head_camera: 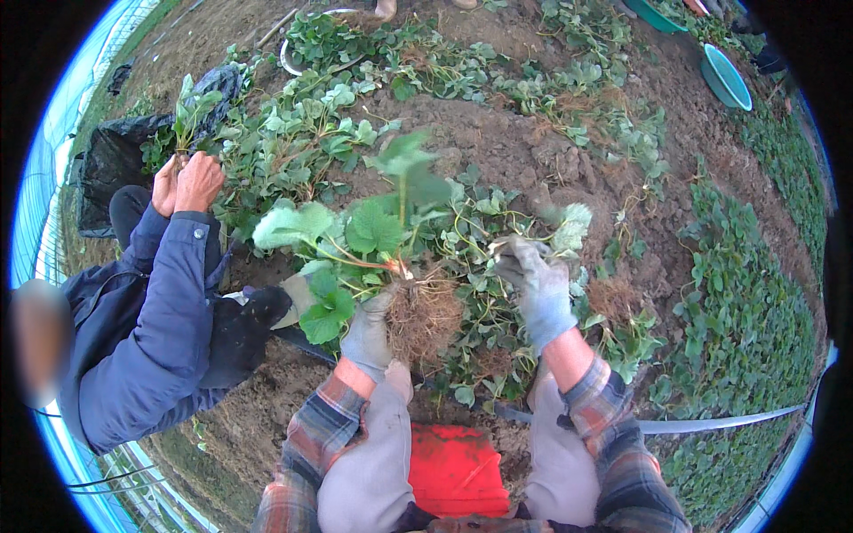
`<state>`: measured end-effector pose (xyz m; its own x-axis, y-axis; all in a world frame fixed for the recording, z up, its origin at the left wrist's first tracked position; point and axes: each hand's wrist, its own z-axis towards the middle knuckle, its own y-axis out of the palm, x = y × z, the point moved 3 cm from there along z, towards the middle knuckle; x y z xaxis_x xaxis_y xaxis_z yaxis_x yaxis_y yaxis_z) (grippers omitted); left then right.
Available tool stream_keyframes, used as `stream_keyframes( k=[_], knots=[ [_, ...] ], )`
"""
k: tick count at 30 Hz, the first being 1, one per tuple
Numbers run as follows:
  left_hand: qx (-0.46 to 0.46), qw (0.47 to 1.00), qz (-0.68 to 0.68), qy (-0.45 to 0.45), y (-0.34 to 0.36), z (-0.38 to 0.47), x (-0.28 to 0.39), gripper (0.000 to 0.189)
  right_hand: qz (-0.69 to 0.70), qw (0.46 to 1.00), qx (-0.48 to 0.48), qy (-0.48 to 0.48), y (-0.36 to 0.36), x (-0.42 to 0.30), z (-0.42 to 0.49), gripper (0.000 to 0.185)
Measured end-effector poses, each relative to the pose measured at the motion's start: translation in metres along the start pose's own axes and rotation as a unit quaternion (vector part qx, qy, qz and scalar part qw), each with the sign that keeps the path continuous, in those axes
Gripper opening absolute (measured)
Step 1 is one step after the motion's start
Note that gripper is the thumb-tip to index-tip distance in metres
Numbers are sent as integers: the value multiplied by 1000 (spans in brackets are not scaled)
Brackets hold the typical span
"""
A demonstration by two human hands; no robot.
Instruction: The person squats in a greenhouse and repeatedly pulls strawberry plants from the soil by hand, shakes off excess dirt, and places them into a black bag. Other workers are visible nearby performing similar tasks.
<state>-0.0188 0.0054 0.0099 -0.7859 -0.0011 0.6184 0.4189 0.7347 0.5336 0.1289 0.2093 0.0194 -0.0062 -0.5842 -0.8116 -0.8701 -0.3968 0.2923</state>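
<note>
My left hand (370, 333), in a grey work glove, grips a strawberry plant (374, 230) low at its base. Fresh green leaves spread up and to the left, and a dense brown root ball (424, 321) hangs beside the glove. My right hand (533, 276), gloved too, is to the right of the plant with curled fingers. A blurred leaf (570, 230) on a thin stalk sticks out from those fingers. Beneath both hands lies a heap of uprooted strawberry plants and loose leaves (490, 313).
At left a co-worker in a blue jacket (166, 293) holds a small plant (190, 113) near a black-lined crate (113, 173). Between my legs is a red plastic object (453, 466). Rows of strawberry plants (740, 286) grow at right. A teal basin (725, 78) stands far right.
</note>
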Motion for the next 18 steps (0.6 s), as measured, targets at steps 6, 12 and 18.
stream_keyframes(
  k=[6,12,18],
  knots=[
    [-25,999,-20,-29,-6,2,-15,33,-203,969,-139,29,22,-12,-13,36],
    [-40,990,125,47,-6,16,-27,36,-449,836,-240,-206,55,-7,-29,48],
    [2,936,334,115,-27,18,-22,41,-492,824,-181,-217,45,-1,-26,37]
  ],
)
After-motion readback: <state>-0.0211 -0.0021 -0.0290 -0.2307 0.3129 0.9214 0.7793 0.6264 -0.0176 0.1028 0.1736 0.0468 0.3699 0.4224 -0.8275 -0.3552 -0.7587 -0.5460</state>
